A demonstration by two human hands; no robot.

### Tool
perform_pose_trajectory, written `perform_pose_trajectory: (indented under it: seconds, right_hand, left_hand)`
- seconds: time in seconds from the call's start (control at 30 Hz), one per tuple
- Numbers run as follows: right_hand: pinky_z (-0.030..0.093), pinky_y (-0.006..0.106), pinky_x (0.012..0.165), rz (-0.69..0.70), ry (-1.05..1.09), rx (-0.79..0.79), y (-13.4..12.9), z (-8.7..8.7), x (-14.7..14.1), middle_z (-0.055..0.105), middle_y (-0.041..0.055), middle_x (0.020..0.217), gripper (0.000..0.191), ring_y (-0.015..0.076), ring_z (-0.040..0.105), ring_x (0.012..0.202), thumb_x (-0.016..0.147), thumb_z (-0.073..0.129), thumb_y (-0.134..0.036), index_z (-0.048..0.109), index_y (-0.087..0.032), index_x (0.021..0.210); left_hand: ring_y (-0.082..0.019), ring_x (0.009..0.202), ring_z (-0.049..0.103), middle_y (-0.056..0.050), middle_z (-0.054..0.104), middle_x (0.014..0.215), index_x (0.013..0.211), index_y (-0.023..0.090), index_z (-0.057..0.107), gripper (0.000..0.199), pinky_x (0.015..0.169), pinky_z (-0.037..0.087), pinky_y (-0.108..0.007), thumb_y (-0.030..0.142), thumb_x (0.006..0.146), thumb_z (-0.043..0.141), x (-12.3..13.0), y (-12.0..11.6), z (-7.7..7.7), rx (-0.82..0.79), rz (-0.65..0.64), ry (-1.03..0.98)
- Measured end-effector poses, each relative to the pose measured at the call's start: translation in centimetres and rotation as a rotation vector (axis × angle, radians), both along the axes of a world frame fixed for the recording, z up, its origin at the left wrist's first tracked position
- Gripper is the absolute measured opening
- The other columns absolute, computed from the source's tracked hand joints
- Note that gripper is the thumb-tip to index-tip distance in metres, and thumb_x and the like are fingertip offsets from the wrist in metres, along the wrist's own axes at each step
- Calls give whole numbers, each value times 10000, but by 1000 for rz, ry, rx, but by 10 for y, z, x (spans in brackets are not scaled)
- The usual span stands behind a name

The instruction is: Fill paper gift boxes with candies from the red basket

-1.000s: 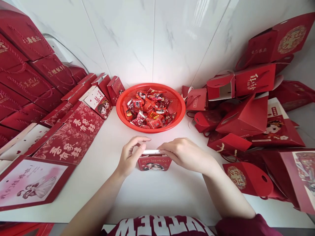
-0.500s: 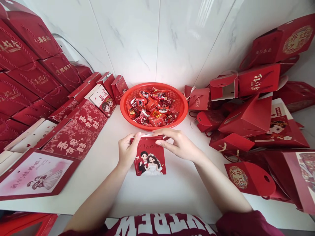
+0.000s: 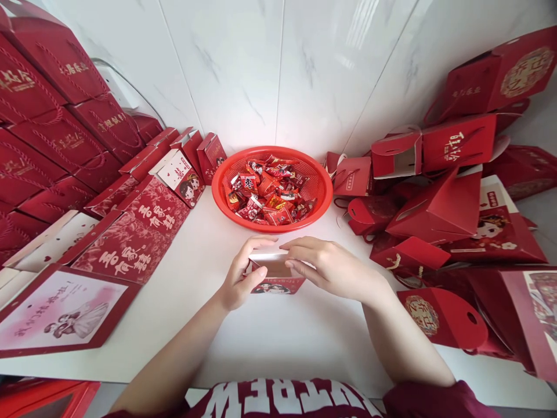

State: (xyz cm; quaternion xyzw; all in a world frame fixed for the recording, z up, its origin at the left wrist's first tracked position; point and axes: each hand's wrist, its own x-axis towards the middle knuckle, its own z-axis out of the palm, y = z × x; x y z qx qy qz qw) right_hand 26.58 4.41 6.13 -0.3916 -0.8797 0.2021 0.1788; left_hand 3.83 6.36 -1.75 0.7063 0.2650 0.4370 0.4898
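Observation:
A small red paper box (image 3: 278,285) with a cartoon couple on its front stands in the middle of the white table, its top open and the pale inside showing. My left hand (image 3: 249,273) grips its left side, thumb on the front edge and fingers behind. On the right side, my right hand (image 3: 324,264) holds the upper edge, with the fingers bent over the rim. Just behind the box sits a red plastic basket (image 3: 221,200) of wrapped candies (image 3: 272,188).
Stacked red gift bags (image 3: 56,133) and upright boxes (image 3: 152,212) line the left side. More red boxes and bags (image 3: 439,203) are piled on the right. A marble-patterned wall (image 3: 243,69) rises behind the basket.
The box was flat to view with its printed front showing; now it is tilted upright and its open top is visible. Both hands have shifted, the left lower and a little right.

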Motion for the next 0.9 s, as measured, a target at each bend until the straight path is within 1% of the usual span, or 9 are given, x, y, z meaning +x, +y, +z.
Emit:
perform_pose_trajectory:
  seconds: [0.1, 0.17, 0.27, 0.37, 0.5, 0.63, 0.73, 0.83, 0.9]
  right_hand:
    - [491, 307, 742, 10, -18, -45, -1, 3, 6, 659, 72, 971, 213, 185, 624, 847, 1006, 467, -285, 644, -183, 943]
    - [500, 307, 770, 19, 0, -85, -2, 5, 11, 660, 66, 1042, 163, 181, 633, 875, 980, 521, -291, 646, -194, 942]
    - [505, 332, 873, 50, 16, -130, -3, 7, 15, 630, 64, 1211, 161, 198, 631, 1013, 941, 562, -247, 650, -226, 1074]
    - [469, 372, 990, 78, -2, -147, -6, 10, 17, 554, 69, 1367, 338, 225, 561, 1204, 918, 534, -177, 607, -252, 1240]
    - [465, 369, 1012, 92, -29, -182, -4, 9, 19, 498, 62, 1437, 483, 219, 538, 1247, 875, 495, -106, 551, -257, 1330]
    - [442, 370, 1042, 87, -15, -241, 5, 4, 21, 453, 10, 1479, 571, 211, 507, 1281, 854, 484, -81, 510, -318, 1373]
    - [444, 354, 1036, 72, 11, -308, 11, 0, 23, 491, -31, 1438, 578, 188, 536, 1243, 878, 471, -99, 489, -380, 1383]
    - [443, 349, 1034, 59, 29, -337, 14, -3, 23, 518, -27, 1411, 535, 186, 540, 1237, 891, 474, -119, 507, -367, 1364]
    - [445, 355, 1026, 43, 28, -331, 14, -5, 22, 524, 0, 1407, 463, 200, 526, 1260, 899, 474, -129, 567, -331, 1305]
  left_hand:
    - [-323, 1371, 367, -140, 358, 1495, 1446, 217, 357, 604, 1105, 362, -472, 364, 886, 527, -1, -1, -3, 32, -117, -35]
    - [-327, 1415, 293, -122, 280, 1548, 1492, 241, 298, 661, 1137, 312, -503, 347, 878, 517, -3, -2, -1, 154, -147, -23]
    - [-348, 1455, 203, -79, 213, 1589, 1384, 258, 490, 508, 1173, 218, -552, 336, 882, 482, -7, -1, 4, 353, -159, 90]
    - [-379, 1460, 178, -66, 229, 1584, 1066, 212, 680, 334, 1168, 207, -575, 355, 890, 435, -10, 0, 10, 425, -124, 187]
    - [-388, 1411, 270, -122, 366, 1508, 742, 175, 578, 274, 1113, 289, -569, 369, 872, 435, -13, 4, 12, 452, -40, 222]
    - [-370, 1297, 423, -170, 466, 1403, 704, 185, 482, 231, 1003, 403, -506, 378, 826, 517, -15, 8, 12, 450, 14, 209]
    - [-333, 1165, 537, -172, 558, 1260, 654, 191, 418, 260, 902, 462, -434, 334, 795, 582, -20, 11, 13, 408, 36, 156]
    - [-296, 1046, 591, -163, 594, 1189, 620, 187, 401, 299, 805, 468, -379, 324, 798, 598, -25, 14, 12, 418, 42, 137]
    - [-283, 985, 593, -166, 601, 1190, 603, 186, 410, 351, 739, 453, -359, 397, 820, 587, -27, 14, 11, 444, 48, 145]
